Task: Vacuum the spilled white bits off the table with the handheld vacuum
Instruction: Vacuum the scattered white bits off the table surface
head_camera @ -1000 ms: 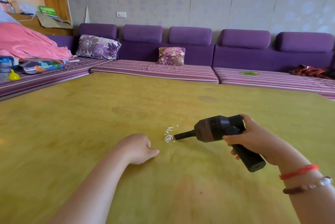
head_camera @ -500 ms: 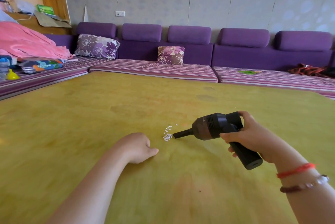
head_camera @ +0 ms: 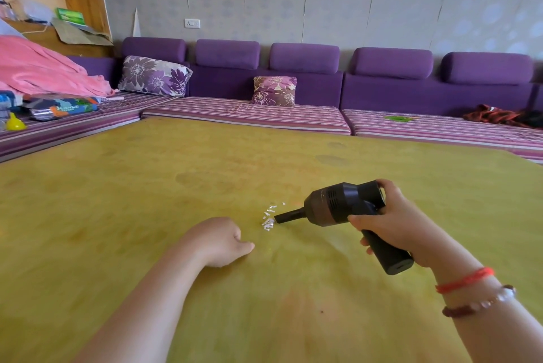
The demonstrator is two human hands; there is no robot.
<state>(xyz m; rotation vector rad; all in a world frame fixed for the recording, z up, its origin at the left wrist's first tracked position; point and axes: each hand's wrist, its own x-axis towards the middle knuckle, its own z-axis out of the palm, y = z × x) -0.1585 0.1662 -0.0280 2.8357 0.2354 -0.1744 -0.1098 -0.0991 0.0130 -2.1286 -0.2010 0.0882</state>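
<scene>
The right hand [head_camera: 396, 223] was grasping a black handheld vacuum [head_camera: 346, 211], with the fingers curled around its handle and the thumb near the back end of the body. The vacuum was held above the yellow tabletop [head_camera: 147, 201], and its narrow nozzle [head_camera: 289, 215] pointed to the left and a little downward. The tip of the nozzle was just beside a small heap of white bits [head_camera: 269, 220], which lay on the tabletop near its middle; a few loose bits were scattered a little further from the person than the heap. I could not tell whether the tip really touched the bits. The left hand [head_camera: 219, 240] rested on the tabletop near the bits, on the side closer to the person, and its fingers were curled into a loose fist that held nothing. On the right wrist there were a red thread band [head_camera: 464, 279] and a bead bracelet [head_camera: 482, 302]. Behind the tabletop a long purple sofa [head_camera: 293, 80] stood along the wall, with striped seat cushions [head_camera: 249, 115]. Two flowered pillows were on it, a bigger one [head_camera: 154, 76] at the left corner and a smaller one [head_camera: 274, 91] near the middle. A pink blanket [head_camera: 44, 71] lay at the far left, and a yellow funnel [head_camera: 14, 123] was below it.
</scene>
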